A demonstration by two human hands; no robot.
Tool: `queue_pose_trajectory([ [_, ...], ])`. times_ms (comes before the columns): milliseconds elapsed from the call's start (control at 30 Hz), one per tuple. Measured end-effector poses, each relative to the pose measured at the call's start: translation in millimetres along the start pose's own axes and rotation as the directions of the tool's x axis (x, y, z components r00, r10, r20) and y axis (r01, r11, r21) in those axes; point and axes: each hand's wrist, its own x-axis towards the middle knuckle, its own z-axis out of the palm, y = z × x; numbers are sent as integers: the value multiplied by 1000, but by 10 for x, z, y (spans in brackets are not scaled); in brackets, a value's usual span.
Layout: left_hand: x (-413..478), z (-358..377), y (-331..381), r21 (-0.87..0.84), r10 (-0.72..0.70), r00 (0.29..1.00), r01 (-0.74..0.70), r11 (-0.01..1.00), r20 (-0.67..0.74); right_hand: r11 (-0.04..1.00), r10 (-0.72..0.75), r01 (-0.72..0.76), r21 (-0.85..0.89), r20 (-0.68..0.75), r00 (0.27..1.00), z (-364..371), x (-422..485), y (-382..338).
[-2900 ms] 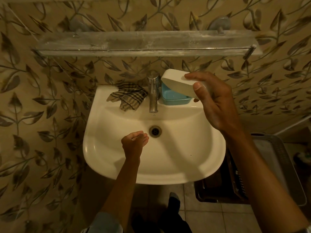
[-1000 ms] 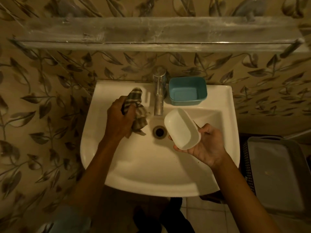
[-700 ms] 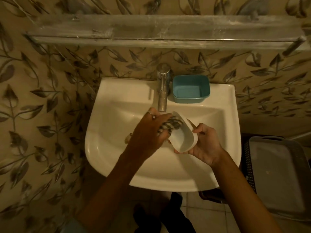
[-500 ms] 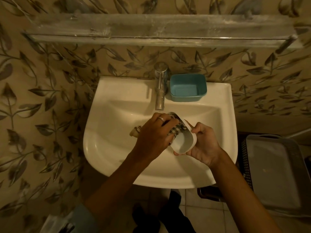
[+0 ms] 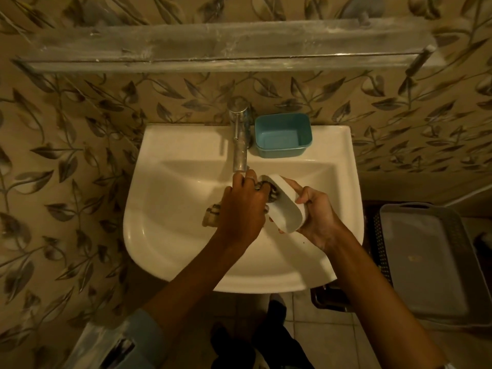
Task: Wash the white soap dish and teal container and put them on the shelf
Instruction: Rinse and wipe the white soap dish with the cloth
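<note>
Over the basin of the white sink (image 5: pixel 170 235), my right hand (image 5: pixel 316 217) grips the white soap dish (image 5: pixel 288 206), tilted on its side with its hollow facing left. My left hand (image 5: pixel 243 206) grips a checked cloth (image 5: pixel 213 213) and presses it into the dish's hollow; most of the cloth is hidden under my fingers, with one end hanging out to the left. The teal container (image 5: pixel 282 135) stands upright on the sink's back ledge, just right of the tap (image 5: pixel 239 139). The long glass shelf (image 5: pixel 213 46) hangs on the wall above.
A grey lidded basket (image 5: pixel 423 262) stands on the floor to the right of the sink. Leaf-patterned wall surrounds the sink. Tiled floor and my feet show below the sink's front edge.
My left hand picked the cloth up from the sink ledge and brought it into the dish. My right hand lowered the dish from beside the tap to over the basin and tilted it further on its side.
</note>
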Motion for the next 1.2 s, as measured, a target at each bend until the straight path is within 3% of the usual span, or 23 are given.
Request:
queue_pose_trajectory([
  [100, -71, 20, 121, -121, -151, 987, 156, 980, 54, 993, -42, 41, -107, -9, 999, -12, 3, 33],
  [200, -150, 36, 210, -229, -205, 971, 228, 946, 122, 983, -67, 61, -174, -29, 997, -19, -1, 92],
  [333, -240, 41, 354, -269, -161, 955, 228, 936, 249, 976, -96, 79, -203, -72, 993, -6, 21, 161],
  [467, -355, 71, 480, -306, -83, 963, 162, 938, 256, 978, -97, 76, -195, -102, 990, -34, 41, 181],
  [667, -132, 109, 219, -110, 78, 985, -62, 992, 151, 979, 3, -15, -202, -59, 998, -42, 38, 170],
  [900, 63, -13, -82, 141, 217, 975, -210, 967, -39, 993, 64, -64, -99, -8, 998, -91, -38, 228],
  [1100, -87, 36, 228, -42, -87, 978, 96, 994, 189, 995, -77, 73, -65, -64, 995, -83, 31, 225],
  [1200, -210, 28, 400, -208, -143, 960, 194, 959, 239, 990, -136, 133, -45, -81, 987, -60, 55, 233],
])
